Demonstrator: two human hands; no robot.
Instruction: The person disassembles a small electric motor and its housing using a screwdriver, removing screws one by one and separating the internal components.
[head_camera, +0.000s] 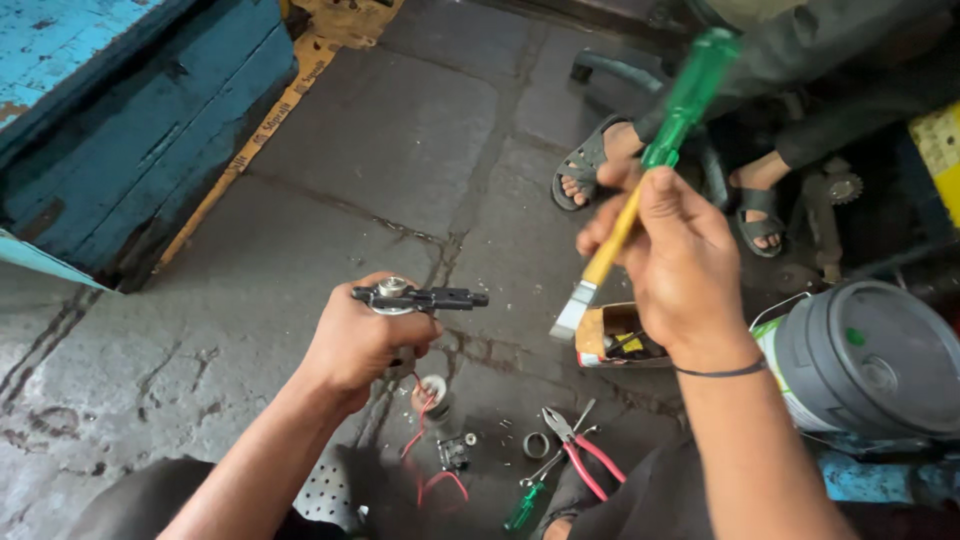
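- Hands first: my left hand (358, 340) is fisted tight around a small metal part (415, 297), a black arm with a round silver boss sticking out above the knuckles toward the right.
- My right hand (672, 262) is closed on a brush (640, 180); its green handle points up and right, the yellow shaft runs down through my fingers, and the pale bristles hang at lower left.
- I see a clear gap of bare floor between the bristle tip and the end of the part; they are near each other but not touching.
- Just below the bristles sits a small open box (612, 342), its near edge close to my right wrist.
- A grey bucket (868, 362) lies on its side just right of my right forearm, so room on that side is tight.
- Under my left hand the floor is cluttered: red wires (425, 440), a ring (536, 445), red-handled pliers (580, 455) and a green screwdriver (525, 505).
- Another person's sandalled feet (600, 160) rest beyond the brush, closing off the far right.
- A blue cabinet (120, 130) bounds the far left, with a yellow strip along its base edge.
- Open concrete floor (390, 130) lies between the cabinet and the feet; that is the widest free room I have.
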